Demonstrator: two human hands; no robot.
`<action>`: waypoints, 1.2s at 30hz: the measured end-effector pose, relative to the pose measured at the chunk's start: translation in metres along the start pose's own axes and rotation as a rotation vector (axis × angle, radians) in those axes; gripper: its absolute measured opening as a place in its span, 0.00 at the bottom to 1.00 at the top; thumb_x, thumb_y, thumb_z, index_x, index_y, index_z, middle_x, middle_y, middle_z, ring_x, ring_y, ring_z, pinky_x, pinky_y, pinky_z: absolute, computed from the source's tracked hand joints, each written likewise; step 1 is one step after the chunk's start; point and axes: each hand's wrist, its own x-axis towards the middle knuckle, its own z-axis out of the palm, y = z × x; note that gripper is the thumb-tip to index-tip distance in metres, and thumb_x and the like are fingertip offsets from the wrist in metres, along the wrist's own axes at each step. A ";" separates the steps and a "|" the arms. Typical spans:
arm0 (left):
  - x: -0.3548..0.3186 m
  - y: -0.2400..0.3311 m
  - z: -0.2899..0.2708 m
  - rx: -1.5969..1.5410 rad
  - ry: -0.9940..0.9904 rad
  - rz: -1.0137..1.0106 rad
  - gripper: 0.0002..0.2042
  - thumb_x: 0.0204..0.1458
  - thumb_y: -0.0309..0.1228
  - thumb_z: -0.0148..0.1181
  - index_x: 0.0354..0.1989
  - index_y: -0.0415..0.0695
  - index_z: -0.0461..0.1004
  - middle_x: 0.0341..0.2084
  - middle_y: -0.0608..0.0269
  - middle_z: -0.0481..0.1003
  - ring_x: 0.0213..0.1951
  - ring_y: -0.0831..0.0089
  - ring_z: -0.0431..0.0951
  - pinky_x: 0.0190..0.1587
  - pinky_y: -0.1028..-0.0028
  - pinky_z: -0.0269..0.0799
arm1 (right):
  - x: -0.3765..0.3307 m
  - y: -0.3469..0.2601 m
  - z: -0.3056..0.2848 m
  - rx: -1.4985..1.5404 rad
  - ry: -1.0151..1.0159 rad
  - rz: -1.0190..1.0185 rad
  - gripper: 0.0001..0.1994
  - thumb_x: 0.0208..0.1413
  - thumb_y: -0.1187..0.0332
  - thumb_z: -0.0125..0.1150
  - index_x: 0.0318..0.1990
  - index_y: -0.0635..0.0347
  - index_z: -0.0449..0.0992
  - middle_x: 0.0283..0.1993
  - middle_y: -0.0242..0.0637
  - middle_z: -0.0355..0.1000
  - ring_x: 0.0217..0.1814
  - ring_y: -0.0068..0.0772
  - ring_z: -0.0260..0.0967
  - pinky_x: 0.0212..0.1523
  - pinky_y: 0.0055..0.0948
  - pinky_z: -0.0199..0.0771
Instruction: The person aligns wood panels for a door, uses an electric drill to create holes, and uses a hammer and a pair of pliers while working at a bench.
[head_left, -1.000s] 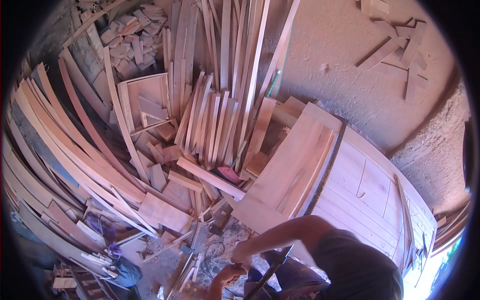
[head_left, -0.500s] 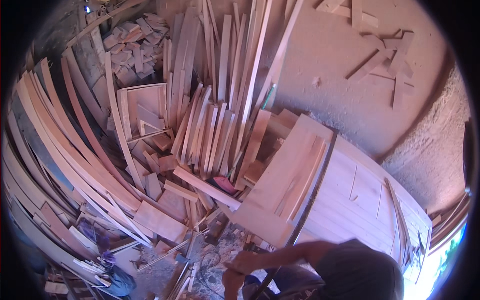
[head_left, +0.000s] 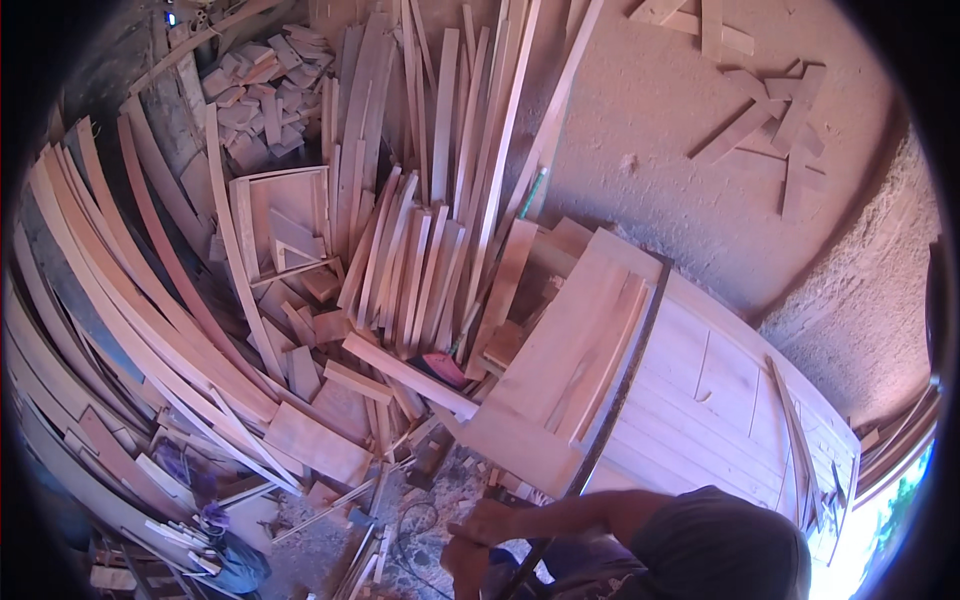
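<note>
My right hand [head_left: 487,522] reaches in from the lower right, out of a dark sleeve [head_left: 725,545]. Its fingers are curled and meet my left hand [head_left: 464,560], which is closed just below it at the lower edge. Whatever lies between them is too small and hidden to name. Close to their right, a long dark bar [head_left: 628,380] runs across a wide panel of pale boards [head_left: 690,400] and passes under my right arm. Plain wooden boards [head_left: 545,370] lie along the bar's left side.
Long planks [head_left: 150,280] fan out at the left. Upright strips [head_left: 410,260] and a pile of offcuts [head_left: 265,90] stand farther back. A hammer [head_left: 362,517] lies left of my hands among sawdust and scraps. Crossed wooden pieces [head_left: 785,130] are at the far right.
The whole view has shifted very slightly. My hands stay together in nearly the same spot, the right one a touch higher. The bar and panel keep their places.
</note>
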 end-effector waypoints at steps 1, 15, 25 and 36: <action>0.006 -0.024 0.018 -0.241 -0.185 0.036 0.15 0.39 0.33 0.75 0.26 0.34 0.78 0.18 0.65 0.76 0.24 0.67 0.78 0.26 0.64 0.72 | 0.010 0.001 0.004 0.041 -0.142 -0.013 0.15 0.44 0.62 0.63 0.41 0.56 0.78 0.31 0.44 0.78 0.33 0.48 0.77 0.30 0.44 0.76; 0.020 -0.011 -0.001 -0.104 -0.249 -0.024 0.21 0.36 0.44 0.69 0.28 0.35 0.79 0.27 0.40 0.79 0.35 0.41 0.81 0.39 0.52 0.77 | -0.009 -0.008 -0.023 -0.010 0.093 -0.076 0.15 0.42 0.63 0.62 0.39 0.57 0.82 0.31 0.46 0.79 0.33 0.46 0.78 0.30 0.44 0.75; 0.056 -0.055 0.029 -0.902 -1.019 -0.195 0.19 0.39 0.38 0.75 0.30 0.33 0.78 0.22 0.51 0.80 0.27 0.61 0.82 0.29 0.61 0.73 | 0.060 0.028 0.011 0.027 -0.863 -0.169 0.27 0.29 0.59 0.70 0.42 0.58 0.76 0.35 0.41 0.79 0.38 0.50 0.78 0.41 0.47 0.76; 0.051 -0.035 -0.003 -1.171 -1.159 -0.238 0.06 0.48 0.27 0.72 0.31 0.43 0.79 0.13 0.70 0.69 0.11 0.84 0.61 0.14 0.78 0.48 | 0.038 0.012 -0.034 0.178 -0.844 0.058 0.17 0.39 0.61 0.67 0.38 0.58 0.79 0.36 0.46 0.79 0.39 0.46 0.79 0.39 0.45 0.78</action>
